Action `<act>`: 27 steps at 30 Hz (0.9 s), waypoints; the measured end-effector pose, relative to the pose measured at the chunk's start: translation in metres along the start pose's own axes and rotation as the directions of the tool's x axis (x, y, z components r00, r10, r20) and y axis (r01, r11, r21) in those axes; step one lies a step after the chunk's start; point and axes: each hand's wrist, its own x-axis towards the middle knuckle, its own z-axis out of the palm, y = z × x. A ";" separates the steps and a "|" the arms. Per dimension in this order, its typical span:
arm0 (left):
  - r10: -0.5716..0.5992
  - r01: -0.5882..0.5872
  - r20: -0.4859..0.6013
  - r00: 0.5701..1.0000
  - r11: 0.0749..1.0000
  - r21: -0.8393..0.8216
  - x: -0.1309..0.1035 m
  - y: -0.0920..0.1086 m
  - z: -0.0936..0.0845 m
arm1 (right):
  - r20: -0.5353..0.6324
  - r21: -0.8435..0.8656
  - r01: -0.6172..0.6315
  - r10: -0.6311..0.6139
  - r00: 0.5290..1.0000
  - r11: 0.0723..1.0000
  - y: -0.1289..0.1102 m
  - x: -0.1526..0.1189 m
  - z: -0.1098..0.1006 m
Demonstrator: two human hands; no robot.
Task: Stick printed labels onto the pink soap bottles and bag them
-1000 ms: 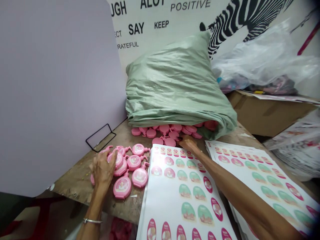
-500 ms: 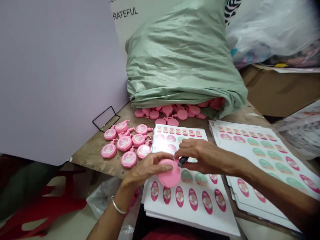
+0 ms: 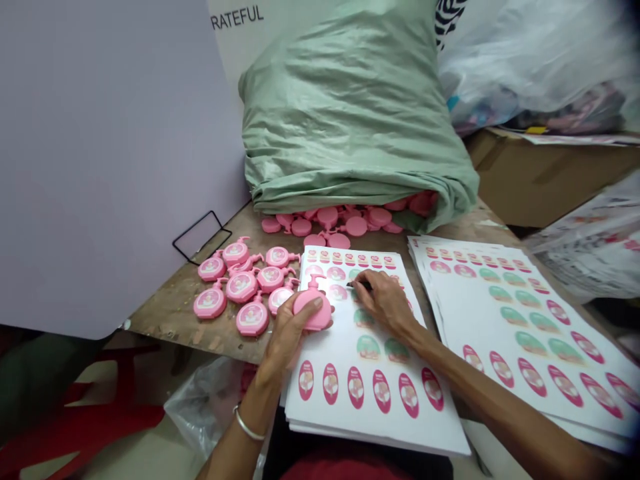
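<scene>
A flat, round pink toy pump bottle (image 3: 313,310) is gripped in my left hand (image 3: 293,327), its nozzle pointing up and its plain face toward me. My right hand (image 3: 383,299) pinches a slim black-handled tool (image 3: 367,286), whose thin tip meets the sticker sheet (image 3: 330,413) beside a round pink sticker (image 3: 338,293). This sheet lies on top of a stack and carries pink ovals, green domes and small labels. Left of my left hand, several pink pump bottles with round stickers on them (image 3: 242,286) lie on the wooden table.
A green cloth sack (image 3: 350,120) stands at the back, with plain pink bottles (image 3: 356,226) spilling from its mouth. A second sticker stack (image 3: 480,320) lies at right. A black wire stand (image 3: 203,237) touches the pale panel (image 3: 115,153) at left. A cardboard box (image 3: 555,177) sits behind.
My hands have come apart. The left has drawn the bottle leftward and turned it nozzle up. The right has carried the tool from the bottle's edge up to the sheet's round stickers.
</scene>
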 end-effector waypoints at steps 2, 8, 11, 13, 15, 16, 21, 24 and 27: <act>0.018 -0.019 0.021 1.000 0.999 0.027 0.010 -0.003 0.005 | -0.013 -0.015 0.006 -0.006 1.000 1.000 0.000 0.001 0.006; 0.005 -0.011 0.072 0.997 0.997 0.083 0.022 -0.008 0.004 | -0.029 0.006 0.036 -0.036 0.999 0.999 0.003 -0.001 0.012; 0.011 -0.019 0.078 0.997 0.993 0.113 0.022 -0.008 0.002 | -0.025 0.042 0.028 -0.027 0.999 0.999 0.004 0.001 0.012; 0.014 -0.025 0.085 0.996 0.991 0.133 0.021 -0.008 0.003 | -0.025 0.062 0.020 -0.019 1.000 0.998 0.005 0.002 0.011; 0.016 -0.031 0.102 0.995 0.989 0.148 0.021 -0.008 0.004 | -0.025 0.072 0.015 -0.013 1.000 0.997 0.006 0.003 0.012; 0.012 -0.029 0.110 0.994 0.988 0.154 0.021 -0.007 0.004 | -0.025 0.073 0.013 -0.012 1.000 0.997 0.006 0.003 0.012; -0.022 0.004 0.108 0.994 0.987 0.163 0.019 -0.005 0.004 | -0.076 -0.020 0.081 -0.083 0.994 0.996 0.004 0.002 0.013; -0.024 0.007 0.105 0.994 0.987 0.161 0.019 -0.005 0.004 | -0.115 -0.112 0.130 -0.142 0.983 0.985 0.003 0.000 0.014; -0.026 0.008 0.114 0.993 0.989 0.149 0.020 -0.005 0.003 | -0.104 -0.142 0.096 -0.111 0.988 0.985 0.005 -0.001 0.014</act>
